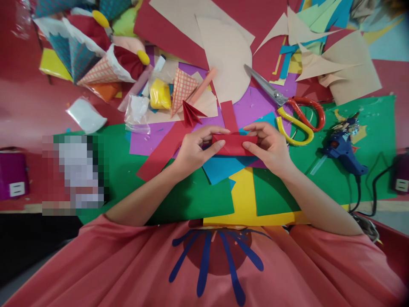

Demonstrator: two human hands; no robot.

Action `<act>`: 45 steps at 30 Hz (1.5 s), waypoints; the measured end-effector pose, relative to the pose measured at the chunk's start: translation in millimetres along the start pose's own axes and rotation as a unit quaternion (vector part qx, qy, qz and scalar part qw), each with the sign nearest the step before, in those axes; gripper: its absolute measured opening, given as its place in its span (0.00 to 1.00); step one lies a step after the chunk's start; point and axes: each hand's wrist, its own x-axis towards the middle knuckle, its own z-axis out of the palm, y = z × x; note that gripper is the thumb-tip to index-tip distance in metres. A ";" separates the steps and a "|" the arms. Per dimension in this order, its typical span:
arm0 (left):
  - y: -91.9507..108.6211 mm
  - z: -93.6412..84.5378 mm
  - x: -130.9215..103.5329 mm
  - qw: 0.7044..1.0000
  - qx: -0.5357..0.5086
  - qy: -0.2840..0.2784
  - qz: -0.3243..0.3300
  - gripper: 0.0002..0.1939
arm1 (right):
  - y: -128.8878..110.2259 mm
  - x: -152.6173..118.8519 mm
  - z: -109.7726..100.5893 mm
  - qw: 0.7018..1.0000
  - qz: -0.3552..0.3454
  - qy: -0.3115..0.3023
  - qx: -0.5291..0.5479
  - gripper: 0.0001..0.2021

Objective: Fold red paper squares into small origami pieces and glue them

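A folded strip of red paper (234,146) is stretched between my two hands above the coloured sheets. My left hand (203,147) pinches its left end, thumb in front and fingers behind. The right end is pinched in the same way by my right hand (266,147). Just beyond lies another red paper strip (228,116), pointing away from me. A pleated red paper fan (192,114) rests beyond my left hand, next to a checked paper cone (183,90). Scissors (279,100) with red and yellow handles lie partly spread, beyond my right hand.
A blue glue gun (345,151) with a cord lies at the right on the green sheet (204,200). Finished paper cones (102,68) crowd the far left. Beige paper scraps (354,68) spread at the far right. Small plastic packets (86,115) lie at the left.
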 end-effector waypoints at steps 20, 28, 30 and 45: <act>0.2 -0.1 -1.0 1.000 0.010 0.002 -0.022 0.11 | 1.7 0.1 -0.5 1.000 -0.001 -0.001 -0.011 0.13; 0.8 -0.1 -0.5 1.000 0.025 0.006 -0.009 0.10 | 1.1 0.5 0.1 1.000 -0.009 0.002 -0.011 0.12; 0.3 -0.2 -0.6 1.000 0.021 0.006 -0.009 0.11 | 2.0 0.5 0.1 1.000 -0.014 0.004 -0.016 0.12; -0.6 0.0 -0.7 1.000 0.015 -0.003 0.007 0.12 | 2.5 0.4 -0.7 1.000 -0.017 -0.017 -0.001 0.10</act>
